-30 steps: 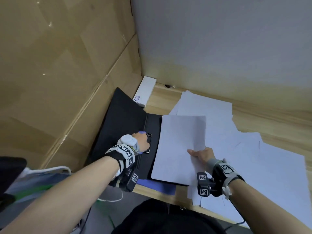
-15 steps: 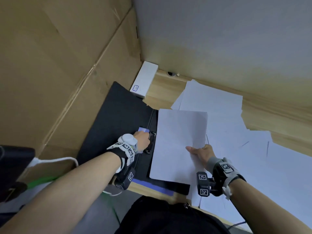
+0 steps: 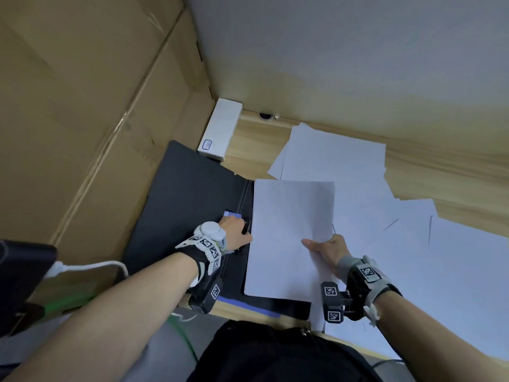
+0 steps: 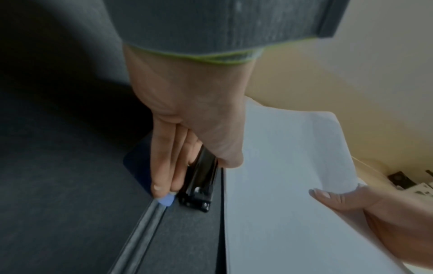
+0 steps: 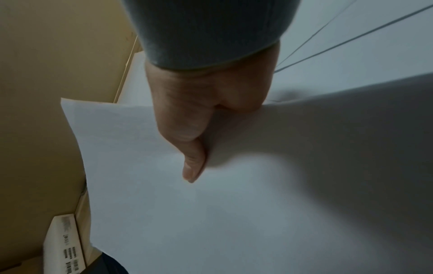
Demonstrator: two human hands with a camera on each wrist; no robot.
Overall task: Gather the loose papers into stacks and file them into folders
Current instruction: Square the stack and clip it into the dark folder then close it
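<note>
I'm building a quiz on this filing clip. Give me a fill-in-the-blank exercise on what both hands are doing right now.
1. The right hand pinches a stack of white ____.
2. The left hand holds the black metal ____ in the open black folder.
3. A white rectangular box leans against the ____ wall.

Missing words: paper; clip; cardboard

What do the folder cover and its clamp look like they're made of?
Folder cover: matte black, faintly textured, no glare; probably plastic or coated board. Clamp under the left hand: glossy black with bright highlights and rivets; likely painted metal, though hard plastic is possible.
</note>
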